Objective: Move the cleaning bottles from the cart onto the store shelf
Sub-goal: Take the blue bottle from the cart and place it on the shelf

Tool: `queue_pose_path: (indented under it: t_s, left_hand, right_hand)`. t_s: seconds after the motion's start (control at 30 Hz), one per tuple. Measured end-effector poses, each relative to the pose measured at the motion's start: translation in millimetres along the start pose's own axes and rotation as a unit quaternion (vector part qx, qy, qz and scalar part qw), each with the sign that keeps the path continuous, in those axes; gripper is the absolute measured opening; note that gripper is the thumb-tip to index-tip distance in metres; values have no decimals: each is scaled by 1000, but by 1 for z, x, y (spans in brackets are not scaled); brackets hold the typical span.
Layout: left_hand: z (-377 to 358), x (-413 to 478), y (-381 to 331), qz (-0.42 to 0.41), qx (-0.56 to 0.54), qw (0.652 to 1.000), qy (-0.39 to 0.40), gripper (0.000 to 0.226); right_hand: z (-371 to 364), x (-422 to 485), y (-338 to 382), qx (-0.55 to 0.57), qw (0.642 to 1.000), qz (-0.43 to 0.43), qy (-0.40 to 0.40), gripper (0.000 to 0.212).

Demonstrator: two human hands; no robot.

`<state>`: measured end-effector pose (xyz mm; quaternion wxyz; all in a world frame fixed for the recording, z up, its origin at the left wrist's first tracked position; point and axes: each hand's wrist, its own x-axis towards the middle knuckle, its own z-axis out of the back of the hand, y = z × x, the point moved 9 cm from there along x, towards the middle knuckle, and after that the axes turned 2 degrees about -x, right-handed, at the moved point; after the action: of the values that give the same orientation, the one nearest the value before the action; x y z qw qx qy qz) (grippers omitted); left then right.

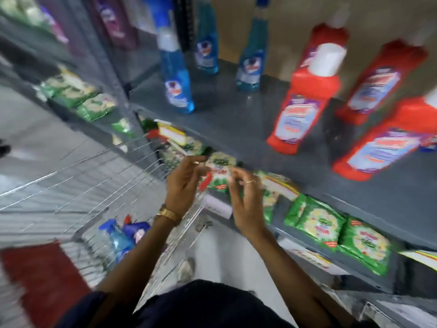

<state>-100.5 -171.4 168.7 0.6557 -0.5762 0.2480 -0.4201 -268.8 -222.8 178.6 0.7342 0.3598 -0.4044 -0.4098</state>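
The frame is motion-blurred. On the grey store shelf [236, 124] stand three blue cleaning bottles [176, 74] at the left and three red bottles with white caps [305, 100] at the right. The wire cart [99, 185] sits lower left; a blue spray bottle [118, 240] and another blue bottle lie in its bottom. My left hand [183, 185], with a gold watch on the wrist, hovers over the cart's right rim, fingers apart and empty. My right hand [246, 200] is beside it in front of the shelf edge, fingers loosely curled, holding nothing.
Green detergent packets [316, 223] fill the shelf below the bottles and the lower left shelves. Purple and white bottles stand on the upper left shelf [115, 22]. A price tag [171, 133] hangs on the shelf edge. A red mat [40, 280] lies on the floor at lower left.
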Motion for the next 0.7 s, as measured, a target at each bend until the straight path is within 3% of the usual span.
queue_pose_path:
  t_s: [0.07, 0.13, 0.23, 0.3, 0.4, 0.5, 0.57, 0.63, 0.7]
  left_hand:
    - [74, -11, 69, 114, 25, 991, -66, 10]
    - [138, -40, 157, 258, 29, 959, -112, 10]
    - [201, -104, 282, 457, 73, 879, -117, 36]
    - [215, -141, 325, 534, 109, 833, -92, 31]
    - [206, -169, 361, 603, 80, 792, -48, 18]
    - [183, -169, 381, 619, 66, 782, -38, 38]
    - [168, -165, 382, 617, 62, 782, -59, 49]
    - [139, -167, 384, 635, -36, 768, -78, 50]
    - [134, -163, 383, 633, -78, 752, -168, 40]
  right_hand:
    - [-85, -5, 6, -29, 990, 2, 139, 28]
    - [-159, -15, 9, -61, 966, -4, 251, 28]
    - [-243, -32, -1, -125, 935, -29, 329, 28]
    - [-274, -48, -22, -218, 904, -65, 362, 30]
    - [-288, -59, -40, -362, 856, -52, 364, 28]
    - [-282, -53, -34, -349, 882, -42, 312, 22]
    - [-282, -52, -31, -344, 886, -32, 309, 18]
    - [-285, -51, -31, -351, 882, -33, 312, 18]
    - [-286, -52, -35, -357, 877, -37, 320, 18]
